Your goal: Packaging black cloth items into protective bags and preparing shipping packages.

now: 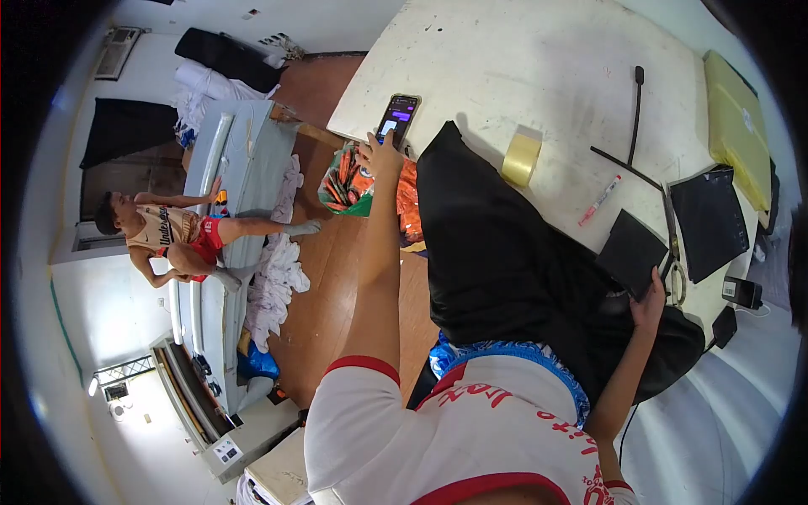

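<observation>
My left hand (382, 158) is stretched forward over a smartphone (399, 120) on the pale table (555, 57). A finger touches its lit screen, and the other fingers are spread. On the right, my right hand (649, 304) grips the lower corner of a flat black square piece (631, 247), its material unclear. The piece lies partly over the table edge. A large black cloth (486, 246) covers my lap and rises onto the table between my arms. Beside my right hand, scissors (675, 278) are partly hidden by the black piece.
A tape roll (522, 160), red-and-white marker (600, 201), thin black rod (636, 113), black folder (710, 221) and yellow package (735, 126) lie on the table. A printed bag (347, 180) stands below its left edge. Further left, another person (177, 233) sits on a grey bench (252, 164).
</observation>
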Motion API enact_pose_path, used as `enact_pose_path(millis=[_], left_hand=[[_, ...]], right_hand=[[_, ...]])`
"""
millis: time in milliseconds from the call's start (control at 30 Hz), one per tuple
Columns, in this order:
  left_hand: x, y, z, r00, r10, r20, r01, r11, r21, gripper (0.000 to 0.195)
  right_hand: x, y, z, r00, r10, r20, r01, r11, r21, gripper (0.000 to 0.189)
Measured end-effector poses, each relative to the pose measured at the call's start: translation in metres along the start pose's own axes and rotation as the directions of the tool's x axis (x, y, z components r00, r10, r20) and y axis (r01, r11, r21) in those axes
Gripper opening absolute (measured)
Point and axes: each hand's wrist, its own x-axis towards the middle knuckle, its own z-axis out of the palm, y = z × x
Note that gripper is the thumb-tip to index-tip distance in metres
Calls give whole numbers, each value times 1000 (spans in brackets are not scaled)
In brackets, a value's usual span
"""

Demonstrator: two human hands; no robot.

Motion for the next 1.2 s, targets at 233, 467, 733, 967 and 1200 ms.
enact_pose_path(millis=[233,467,733,967,1200], left_hand=[[7,-1,2,1000,0,-10,0,1000,8,47],[7,5,-5,997,-9,80,7,1000,21,52],[-14,-4,-5,995,-21,98,31,995,-100,67],[-23,-4,-5,996,-23,82,31,995,-94,67],[-29,-10,-16,994,38,105,-26,993,-119,64]], right_hand=[[-8,-2,11,1000,-10,19,9,1000,6,48],[-3,-2,3,1000,-24,9,24,1000,-6,47],[-3,-2,1,1000,-17,-7,17,1000,-7,45],[-4,-4,3,1000,-18,-16,18,1000,0,45],[0,-2,2,999,-15,52,14,1000,22,45]])
